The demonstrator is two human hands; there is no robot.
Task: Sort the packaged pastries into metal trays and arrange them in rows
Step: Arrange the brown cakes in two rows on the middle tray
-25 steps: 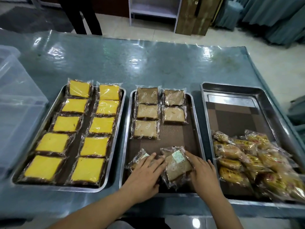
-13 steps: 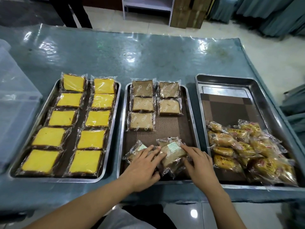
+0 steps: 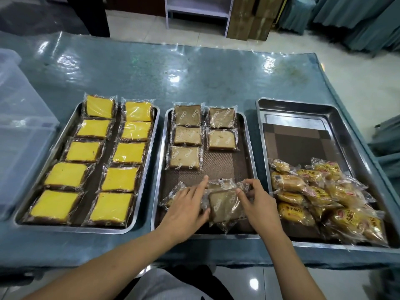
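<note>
— Sorting at the middle tray (image 3: 249, 148)? Where exactly?

— At its near end. Left hand (image 3: 186, 210) lying flat, fingers (image 3: 200, 187) straight, pressing on a loose heap of brown cake packets (image 3: 173, 194). Right hand (image 3: 258, 204) just beside, thumb and curled fingers pinching the top brown packet (image 3: 224, 204) by its right edge.

— Touching each other?

— Nearly: left thumb against that same packet's left edge, right hand at the other side.

— And farther back in that tray?

— Five brown packets in rows (image 3: 203, 135): three down the left column, two down the right, lying flat on a brown liner.

— Left tray (image 3: 75, 227)?

— Full. Ten yellow cake packets (image 3: 104, 156) in two columns of five.

— Right tray (image 3: 329, 111)?

— Holding a loose pile of golden bun packets (image 3: 320, 195) at the near end, overlapping; far end showing only a checked brown liner.

— Around the trays?

— Sitting side by side on a blue-grey table (image 3: 151, 72) under shiny clear film. Clear plastic bin (image 3: 19, 131) at the far left. Shelf frame (image 3: 197, 9) and curtains (image 3: 357, 20) beyond the table.
</note>
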